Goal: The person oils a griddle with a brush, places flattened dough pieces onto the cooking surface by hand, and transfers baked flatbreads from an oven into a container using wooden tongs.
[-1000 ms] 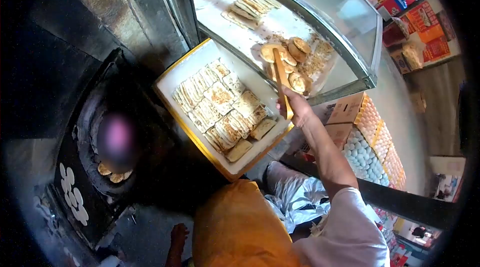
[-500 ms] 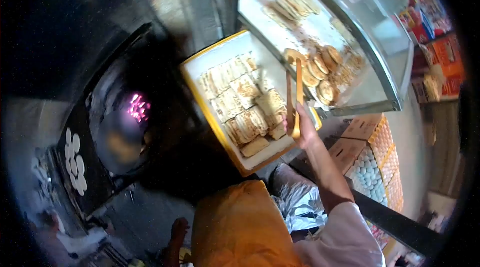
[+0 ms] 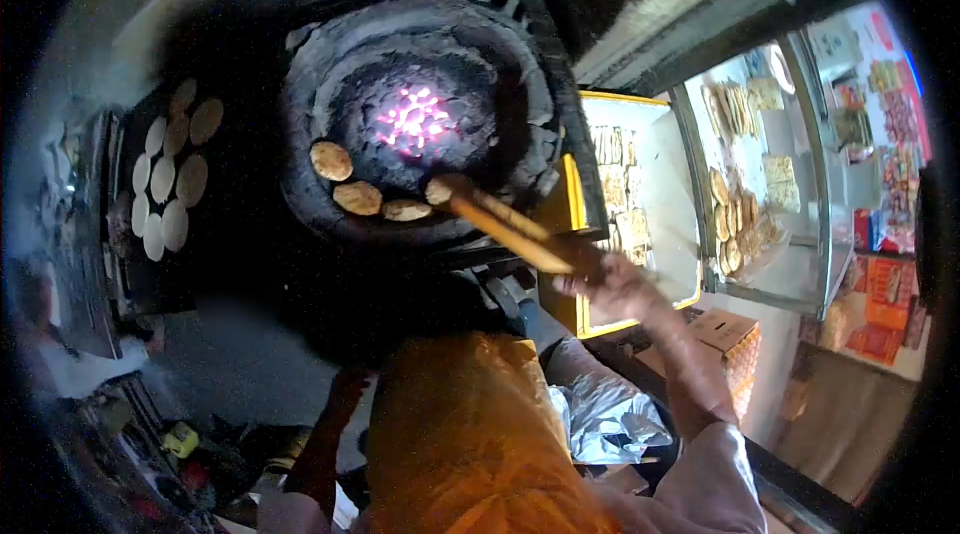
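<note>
My right hand [image 3: 612, 289] is wrapped round a pair of wooden tongs [image 3: 510, 231]. The tongs reach left over the round pit oven [image 3: 420, 29], their tips at a browned flatbread [image 3: 438, 192] on its near inner side. Whether the tips pinch that bread I cannot tell. More browned flatbreads, among them one at the left [image 3: 331, 161] and one lower down [image 3: 357, 198], sit along the oven's edge. Coals [image 3: 415, 122] glow in the middle. My left hand [image 3: 348, 389] hangs low beside the orange apron [image 3: 470, 434], dark, its fingers unclear and touching nothing I can make out.
Pale dough rounds [image 3: 162, 179] lie on a dark surface left of the oven. At right stands a yellow-rimmed white box [image 3: 665, 274] of flatbreads, beside a glass-sided display case [image 3: 790, 244]. Cartons [image 3: 722, 329] and a silvery bag [image 3: 610, 419] are below.
The view has swung so the oven sits centrally. My right hand with the tongs has moved from the display case and bread box to the oven. My left hand still hangs low.
</note>
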{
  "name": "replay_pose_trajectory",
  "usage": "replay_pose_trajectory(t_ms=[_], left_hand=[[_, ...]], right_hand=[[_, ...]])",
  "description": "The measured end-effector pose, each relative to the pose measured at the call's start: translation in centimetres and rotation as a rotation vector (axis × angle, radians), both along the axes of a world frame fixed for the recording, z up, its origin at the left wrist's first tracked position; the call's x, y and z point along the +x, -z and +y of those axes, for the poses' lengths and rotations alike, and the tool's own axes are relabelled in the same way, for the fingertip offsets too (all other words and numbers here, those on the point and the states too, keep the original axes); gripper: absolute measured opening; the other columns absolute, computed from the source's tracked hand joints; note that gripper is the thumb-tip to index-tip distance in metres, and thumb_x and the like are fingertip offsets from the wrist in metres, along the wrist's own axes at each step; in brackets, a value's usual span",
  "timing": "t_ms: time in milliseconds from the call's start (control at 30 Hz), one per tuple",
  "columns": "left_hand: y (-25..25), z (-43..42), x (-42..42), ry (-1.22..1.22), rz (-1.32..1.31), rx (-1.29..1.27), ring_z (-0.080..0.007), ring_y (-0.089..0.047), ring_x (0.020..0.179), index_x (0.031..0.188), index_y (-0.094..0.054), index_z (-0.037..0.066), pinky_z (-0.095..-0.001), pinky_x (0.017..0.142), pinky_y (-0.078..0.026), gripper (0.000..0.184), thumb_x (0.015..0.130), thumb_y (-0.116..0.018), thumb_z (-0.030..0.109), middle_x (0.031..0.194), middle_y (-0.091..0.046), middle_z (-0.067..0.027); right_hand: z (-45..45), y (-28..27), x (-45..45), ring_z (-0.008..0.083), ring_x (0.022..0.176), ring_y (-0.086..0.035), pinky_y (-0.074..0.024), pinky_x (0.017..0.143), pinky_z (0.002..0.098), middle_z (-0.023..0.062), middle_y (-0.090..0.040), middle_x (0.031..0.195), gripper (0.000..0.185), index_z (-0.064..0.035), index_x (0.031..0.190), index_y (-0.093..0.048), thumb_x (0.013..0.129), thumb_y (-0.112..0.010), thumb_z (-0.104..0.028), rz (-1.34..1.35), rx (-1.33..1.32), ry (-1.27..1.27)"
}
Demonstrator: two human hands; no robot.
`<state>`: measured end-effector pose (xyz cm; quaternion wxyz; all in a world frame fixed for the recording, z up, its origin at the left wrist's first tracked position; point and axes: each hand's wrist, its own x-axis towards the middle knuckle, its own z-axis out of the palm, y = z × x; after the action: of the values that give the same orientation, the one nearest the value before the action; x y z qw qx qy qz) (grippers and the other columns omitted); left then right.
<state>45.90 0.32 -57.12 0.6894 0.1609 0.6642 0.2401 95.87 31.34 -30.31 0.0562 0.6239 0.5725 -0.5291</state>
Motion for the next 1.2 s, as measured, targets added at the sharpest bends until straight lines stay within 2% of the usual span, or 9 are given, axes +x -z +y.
replay_pose_trajectory(t_ms=[133,367,433,467,533,667,767,867,1200], left_hand=[[4.7,-5.7,-6.6,-0.348,-0.081,0.012,-0.0233,-0.067,0.083,0.123,-0.066,0.008,-0.0408,0.069,-0.054,0.034,0.097,-0.07,0.03,0.108,-0.068,-0.0082],[3.7,-10.6,-5.4,-0.506,-0.114,-0.047,-0.0265,-0.067,0.086,0.109,-0.068,0.007,-0.0427,0.073,-0.055,0.024,0.099,-0.065,0.029,0.098,-0.069,-0.0072],[-2.1,-6.4,-3.1,0.954,1.043,0.623,-0.0262,-0.067,0.09,0.103,-0.069,0.006,-0.0402,0.075,-0.055,0.02,0.101,-0.061,0.024,0.095,-0.069,-0.0085],[-1.4,-6.9,-3.0,0.947,1.033,0.613,-0.0262,-0.067,0.09,0.103,-0.069,0.006,-0.0402,0.075,-0.055,0.02,0.101,-0.061,0.024,0.095,-0.069,-0.0085],[1.5,-8.2,-2.6,0.716,0.684,-0.011,-0.0446,-0.063,0.103,0.117,-0.07,0.003,-0.0506,0.092,-0.052,0.04,0.092,-0.063,0.034,0.111,-0.068,-0.0248],[7.5,-13.0,-2.9,0.146,0.288,0.231,-0.0238,-0.059,0.076,0.077,-0.059,0.005,-0.0377,0.068,-0.049,0.024,0.098,-0.057,0.017,0.08,-0.059,-0.011],[9.4,-12.5,-3.5,0.869,0.646,0.427,-0.0243,-0.059,0.077,0.084,-0.059,0.005,-0.0391,0.067,-0.049,0.025,0.102,-0.055,0.022,0.083,-0.06,-0.0088],[11.9,-14.5,-3.8,-0.164,0.05,0.134,-0.025,-0.063,0.082,0.098,-0.063,0.005,-0.0392,0.069,-0.052,0.026,0.102,-0.057,0.03,0.095,-0.066,-0.0061],[11.4,-13.7,-8.7,-0.441,-0.707,-0.171,-0.0298,-0.066,0.099,0.128,-0.061,0.007,-0.0387,0.063,-0.054,0.043,0.102,-0.057,0.042,0.117,-0.066,-0.0106]], right_hand=[[11.0,1.5,-2.7,0.023,0.103,-0.067,-0.0541,0.093,0.0359,0.0097,-0.072,0.108,0.056,-0.015,0.134,-0.063,0.093,-0.068,-0.053,-0.154,0.203,-0.586],[22.8,4.1,-9.1,0.0216,0.072,-0.074,-0.0598,0.065,0.0348,0.0146,-0.074,0.09,0.063,-0.0078,0.116,-0.073,0.087,-0.067,-0.064,-0.628,-0.354,-0.561],[23.7,5.6,-9.9,0.0139,0.055,-0.063,-0.0561,0.051,0.0269,0.0061,-0.065,0.068,0.057,-0.0058,0.088,-0.066,0.086,-0.07,-0.062,-0.599,-0.451,-0.503],[23.9,6.0,-10.1,0.0134,0.054,-0.062,-0.0556,0.05,0.0271,0.0057,-0.065,0.069,0.055,-0.0067,0.09,-0.066,0.086,-0.07,-0.061,-0.604,-0.467,-0.444],[24.0,6.6,-9.8,0.0134,0.058,-0.064,-0.0557,0.05,0.0275,0.0047,-0.067,0.072,0.046,-0.0099,0.098,-0.067,0.089,-0.07,-0.055,-0.561,-0.502,-0.361],[22.7,6.3,-8.3,0.0138,0.075,-0.07,-0.0589,0.061,0.0282,0.0086,-0.071,0.092,0.054,-0.0116,0.124,-0.066,0.093,-0.067,-0.055,-0.49,-0.473,-0.404],[21.0,6.9,-7.5,0.0157,0.078,-0.069,-0.0586,0.066,0.0313,0.0085,-0.071,0.096,0.054,-0.0135,0.135,-0.062,0.094,-0.069,-0.048,-0.354,-0.405,-0.359],[19.0,9.7,-5.3,0.017,0.08,-0.068,-0.0558,0.066,0.0325,0.0097,-0.071,0.095,0.054,-0.006,0.132,-0.064,0.092,-0.074,-0.04,-0.143,-0.234,-0.336],[8.1,2.4,2.2,0.0208,0.097,-0.068,-0.0549,0.087,0.0324,0.0107,-0.072,0.11,0.061,-0.0032,0.136,-0.059,0.089,-0.079,-0.036,0.234,0.066,-0.018]])
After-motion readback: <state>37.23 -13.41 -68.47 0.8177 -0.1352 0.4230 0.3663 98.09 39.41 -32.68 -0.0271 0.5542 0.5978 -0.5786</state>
